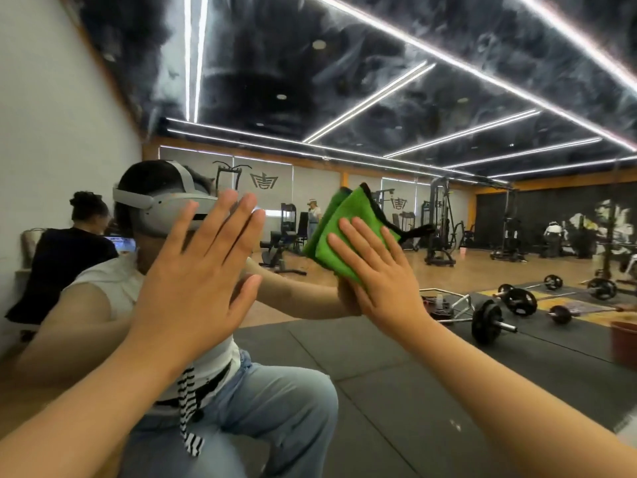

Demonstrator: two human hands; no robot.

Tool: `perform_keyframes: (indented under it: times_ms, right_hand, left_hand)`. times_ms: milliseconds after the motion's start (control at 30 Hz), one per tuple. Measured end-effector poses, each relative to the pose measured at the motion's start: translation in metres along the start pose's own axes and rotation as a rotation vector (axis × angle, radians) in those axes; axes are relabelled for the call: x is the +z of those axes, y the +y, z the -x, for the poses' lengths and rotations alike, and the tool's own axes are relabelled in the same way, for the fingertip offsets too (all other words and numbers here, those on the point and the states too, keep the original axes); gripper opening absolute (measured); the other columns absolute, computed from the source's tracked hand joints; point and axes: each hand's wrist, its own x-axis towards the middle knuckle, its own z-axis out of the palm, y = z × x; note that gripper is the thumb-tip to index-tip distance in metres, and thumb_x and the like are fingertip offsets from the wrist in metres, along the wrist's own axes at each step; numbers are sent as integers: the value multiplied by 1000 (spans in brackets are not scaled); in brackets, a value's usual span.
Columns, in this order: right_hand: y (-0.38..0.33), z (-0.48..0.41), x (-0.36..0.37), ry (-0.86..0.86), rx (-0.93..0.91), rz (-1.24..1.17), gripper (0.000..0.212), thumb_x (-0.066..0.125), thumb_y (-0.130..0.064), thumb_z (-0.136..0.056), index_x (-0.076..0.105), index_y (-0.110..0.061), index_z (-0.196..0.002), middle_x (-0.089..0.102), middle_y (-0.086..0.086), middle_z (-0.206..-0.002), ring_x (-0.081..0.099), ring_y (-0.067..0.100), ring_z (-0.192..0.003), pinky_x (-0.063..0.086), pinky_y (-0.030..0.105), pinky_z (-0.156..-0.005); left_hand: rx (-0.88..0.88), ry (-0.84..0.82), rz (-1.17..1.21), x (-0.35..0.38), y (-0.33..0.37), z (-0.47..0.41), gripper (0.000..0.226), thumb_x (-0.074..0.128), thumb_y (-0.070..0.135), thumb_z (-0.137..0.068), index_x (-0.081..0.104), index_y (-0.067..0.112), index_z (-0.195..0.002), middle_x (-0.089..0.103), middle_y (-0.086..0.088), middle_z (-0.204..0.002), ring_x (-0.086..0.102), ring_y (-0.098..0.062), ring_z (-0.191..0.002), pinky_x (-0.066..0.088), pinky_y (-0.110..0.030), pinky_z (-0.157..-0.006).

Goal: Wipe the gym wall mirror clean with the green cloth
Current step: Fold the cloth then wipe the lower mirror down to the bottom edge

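Observation:
The wall mirror (448,208) fills nearly the whole head view and reflects the gym. A folded green cloth (348,222) with a dark edge lies flat against the glass right of centre. My right hand (375,270) presses the cloth's lower part onto the mirror with straight, spread fingers. My left hand (203,267) rests flat on the glass left of centre, fingers straight, holding nothing. My own reflection crouches behind both hands, and the reflected palm meets my right hand under the cloth.
The mirror reflects barbells and weight plates (489,319) on dark floor mats, several gym machines (437,222) at the back, and a seated person in black (69,257) at the left. A white wall (51,132) borders the mirror on the left.

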Motion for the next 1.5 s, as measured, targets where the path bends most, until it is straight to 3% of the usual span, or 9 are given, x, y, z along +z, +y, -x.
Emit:
perform_keyframes:
  times_ms: [167, 267, 500, 667, 933, 1133, 1233, 1367, 1500]
  right_hand:
    - [-5, -34, -3, 105, 577, -280, 55, 30, -30, -103, 11, -37, -155, 2, -10, -166, -8, 6, -153, -4, 46, -124]
    - [-52, -40, 10, 120, 470, -277, 57, 30, -32, -101, 14, -34, -156, 2, -9, -166, -7, 10, -153, -8, 43, -124]
    - [-36, -15, -15, 1, 73, -60, 54, 36, -52, -100, 37, -33, -151, 31, -1, -161, 22, 21, -149, 23, 40, -113]
    - [-22, -45, -23, -94, -99, -34, 60, 32, -56, -100, 36, -28, -154, 22, 3, -165, 9, 23, -154, 2, 47, -124]
    - [-37, -40, -4, 68, 39, -232, 55, 26, -55, -102, 42, -31, -149, 29, 1, -162, 13, 22, -154, 4, 64, -119]
    - [-34, -31, 13, 204, 30, -135, 50, 44, -48, -100, 49, -30, -146, 37, 2, -159, 25, 23, -151, 18, 58, -119]
    - [-14, -18, 15, 193, 73, -185, 51, 39, -48, -101, 41, -32, -149, 33, 1, -161, 20, 20, -152, 15, 51, -122]
    - [52, -2, 11, 180, 328, -183, 51, 30, -48, -105, 26, -36, -154, 17, -5, -165, 1, 9, -153, 0, 33, -124]
    - [86, -15, 3, 287, 593, -313, 48, 26, -47, -103, 29, -40, -150, 17, -6, -165, 0, 7, -152, 7, 44, -125]
  left_hand:
    - [1, 6, 3, 1, 0, 1, 74, 26, 44, -97, 16, 6, -160, 8, -12, -168, 7, -29, -155, 5, -53, -125]
    - [-1, 2, 4, 1, -1, 2, 74, 28, 43, -97, 18, 6, -160, 9, -12, -168, 9, -29, -155, 6, -53, -125]
    - [-2, 4, 17, 1, 0, 1, 73, 29, 43, -96, 19, 7, -159, 10, -12, -168, 8, -27, -156, 6, -52, -125]
    - [0, 5, 9, 1, 1, 1, 74, 32, 42, -96, 20, 6, -159, 11, -12, -168, 9, -27, -155, 8, -53, -125]
    - [-11, 1, -24, 0, 1, 0, 74, 31, 44, -96, 20, 7, -159, 12, -11, -168, 12, -28, -155, 9, -53, -124]
    - [-38, -43, -53, -4, 4, 2, 73, 32, 44, -97, 21, 8, -159, 14, -10, -168, 13, -28, -155, 12, -53, -124]
    - [-226, -7, 63, -8, 27, -4, 70, 36, 42, -98, 24, 10, -159, 14, -6, -168, 7, -21, -156, 4, -48, -125]
    - [-179, 73, 164, 0, 83, -36, 69, 38, 37, -98, 20, 12, -160, 8, -7, -169, 4, -22, -156, 1, -43, -126]
    - [-59, -14, 1, 30, 105, -49, 70, 33, 40, -99, 17, 10, -160, 9, -11, -168, 8, -26, -156, 8, -47, -125]
